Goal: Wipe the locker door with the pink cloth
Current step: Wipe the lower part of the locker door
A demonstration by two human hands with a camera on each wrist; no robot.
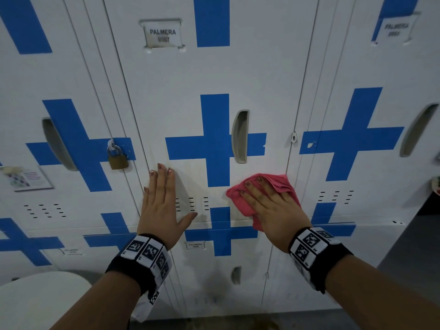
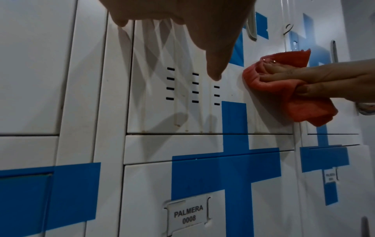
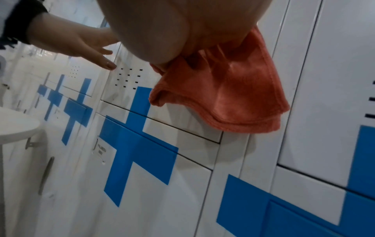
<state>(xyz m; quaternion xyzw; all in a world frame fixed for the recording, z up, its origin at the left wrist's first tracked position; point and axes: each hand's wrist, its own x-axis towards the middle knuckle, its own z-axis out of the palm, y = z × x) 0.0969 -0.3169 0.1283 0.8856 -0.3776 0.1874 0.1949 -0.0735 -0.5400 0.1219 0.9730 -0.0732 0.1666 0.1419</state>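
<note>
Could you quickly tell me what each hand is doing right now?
Left hand: open, flat against the locker door.
Right hand: fingers curled into the pink cloth, pressing it on the door.

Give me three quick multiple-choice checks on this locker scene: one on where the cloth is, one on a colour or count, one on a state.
1. Where is the cloth on the door?
A. on the name tag
B. at the lower right, below the handle
C. over the padlock

2. How many columns of vent slots does the door have?
A. one
B. three
C. five

3. What is the left hand doing?
A. resting flat on the door, fingers straight
B. gripping the handle
C. holding the cloth

Answers:
1 B: the right hand presses the cloth just below the handle, near the door's right edge.
2 B: the left wrist view shows three columns.
3 A: the palm lies flat by the door's left edge, holding nothing.
</note>
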